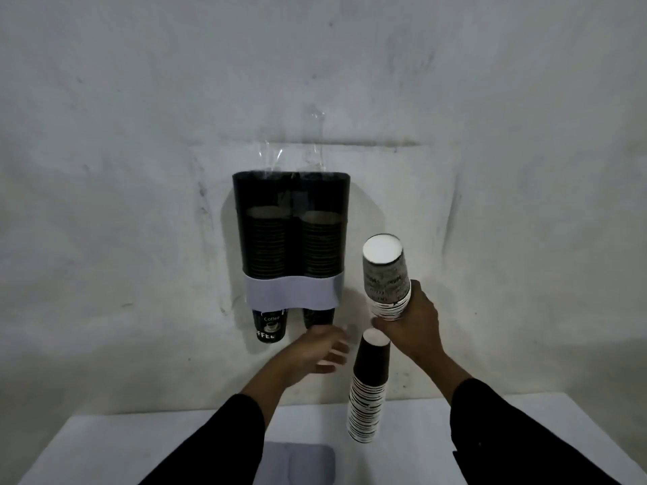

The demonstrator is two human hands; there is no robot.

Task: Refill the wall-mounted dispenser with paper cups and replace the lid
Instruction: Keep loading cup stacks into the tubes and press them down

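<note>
A dark two-tube cup dispenser (290, 222) with a white band hangs on the wall, its top uncovered. Both tubes hold stacked cups reaching partway up, and a cup pokes out below each tube. My right hand (411, 323) grips a short stack of upside-down cups (387, 274) to the right of the dispenser. My left hand (324, 348), blurred and with fingers spread, holds nothing and hovers below the dispenser, beside a tall stack of upside-down cups (369, 386) standing on the table. The grey lid (297, 463) lies flat on the table near me.
A white table (140, 446) stands against a rough white wall (140, 134). Clear tape or plastic (280, 155) sticks to the wall above the dispenser.
</note>
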